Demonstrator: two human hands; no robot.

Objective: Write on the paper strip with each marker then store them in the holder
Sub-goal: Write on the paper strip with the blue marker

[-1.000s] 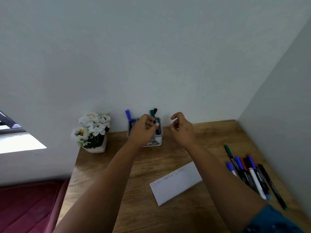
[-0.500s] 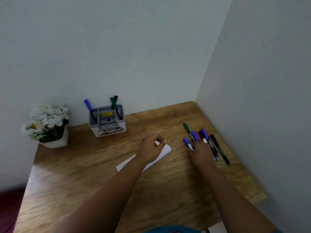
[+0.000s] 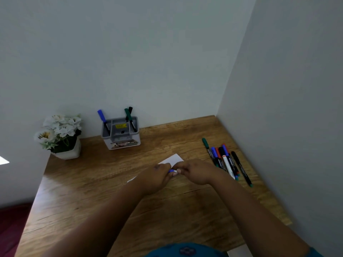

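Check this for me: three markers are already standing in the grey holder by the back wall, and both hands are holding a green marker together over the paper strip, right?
Not quite. The marker gripped between the left hand and right hand is blue, not green, as the head view shows. The rest holds: three markers stand in the grey holder by the back wall, and the hands are over the paper strip.

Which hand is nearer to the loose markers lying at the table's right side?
Right. The right hand sits just beside the loose markers; the left hand is farther away, across the blue marker both hold.
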